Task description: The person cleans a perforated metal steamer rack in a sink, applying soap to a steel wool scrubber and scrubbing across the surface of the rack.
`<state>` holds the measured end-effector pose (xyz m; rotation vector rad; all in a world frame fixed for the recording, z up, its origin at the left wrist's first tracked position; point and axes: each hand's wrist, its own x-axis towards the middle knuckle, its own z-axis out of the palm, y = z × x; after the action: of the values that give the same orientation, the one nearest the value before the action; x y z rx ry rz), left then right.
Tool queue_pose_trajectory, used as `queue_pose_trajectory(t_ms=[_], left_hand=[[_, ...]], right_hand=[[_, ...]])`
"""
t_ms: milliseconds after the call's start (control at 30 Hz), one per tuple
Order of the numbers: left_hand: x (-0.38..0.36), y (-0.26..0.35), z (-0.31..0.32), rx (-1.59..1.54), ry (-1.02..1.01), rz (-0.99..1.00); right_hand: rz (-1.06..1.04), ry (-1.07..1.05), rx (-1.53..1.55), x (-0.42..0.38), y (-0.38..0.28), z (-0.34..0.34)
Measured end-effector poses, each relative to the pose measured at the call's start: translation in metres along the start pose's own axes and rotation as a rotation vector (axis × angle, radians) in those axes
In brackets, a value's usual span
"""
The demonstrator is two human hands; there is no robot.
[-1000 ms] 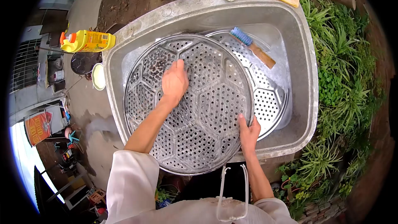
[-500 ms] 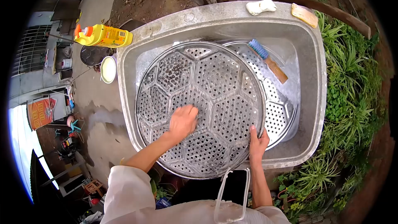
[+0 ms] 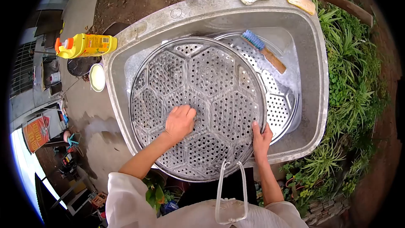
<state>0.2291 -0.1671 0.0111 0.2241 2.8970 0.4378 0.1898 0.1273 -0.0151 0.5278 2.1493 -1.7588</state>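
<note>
Clamping thumb and fingers on the right rim of a round perforated tray (image 3: 202,74) lying across a sink (image 3: 160,17), a person's right hand (image 3: 261,141) flanks the left hand (image 3: 180,123), curled nearer mid-tray, its grip hidden.

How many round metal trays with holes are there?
2. The front tray has the right hand at its rim and the left hand on its face. The rear tray is partly behind it in the basin, beneath the brush. More may be hidden.
</note>
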Motion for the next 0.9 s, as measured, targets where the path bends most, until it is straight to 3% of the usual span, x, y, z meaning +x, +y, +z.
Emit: queue_pose_trajectory(t_ms=[67,133,167,267,367,400,467,533,567,633,700,800,900], left_hand=[[0.059,-0.032,-0.011,0.048,0.195,-0.204],[0.124,-0.06,-0.013,0.128,0.382,-0.48],[0.121,-0.047,-0.01,0.116,0.366,-0.477],[0.102,0.031,0.003,0.029,0.297,-0.253],[0.04,0.132,0.019,-0.106,-0.028,0.198],[0.052,0.129,0.017,-0.103,-0.03,0.209],[0.101,0.107,0.013,-0.021,0.153,0.16],[0.164,0.079,0.02,0.068,0.358,-0.075],[0.161,0.089,0.024,0.066,0.351,-0.063],[0.144,0.12,0.025,0.064,0.295,0.034],[0.079,0.172,0.029,-0.062,0.07,0.244],[0.093,0.155,0.026,-0.06,0.073,0.42],[0.182,0.112,0.016,0.048,0.255,-0.013]], right_hand=[[-0.071,0.025,0.03,0.001,-0.002,0.005],[-0.003,0.016,0.035,0.001,-0.013,0.005],[0.072,-0.008,0.039,-0.004,-0.016,0.001],[0.024,0.014,0.085,-0.002,0.003,0.001],[0.042,0.018,0.107,-0.003,-0.001,0.002],[0.058,0.019,0.102,-0.002,-0.001,0.003],[0.08,0.041,0.068,-0.001,0.002,0.003],[0.054,0.014,0.094,-0.001,0.011,0.003],[0.079,0.014,0.065,-0.001,0.004,0.0],[0.105,0.026,0.068,0.0,0.002,-0.001],[0.159,0.055,0.106,0.001,0.003,0.002],[0.157,0.051,0.143,0.001,0.011,0.002],[0.026,0.1,0.059,0.003,0.009,0.005]])
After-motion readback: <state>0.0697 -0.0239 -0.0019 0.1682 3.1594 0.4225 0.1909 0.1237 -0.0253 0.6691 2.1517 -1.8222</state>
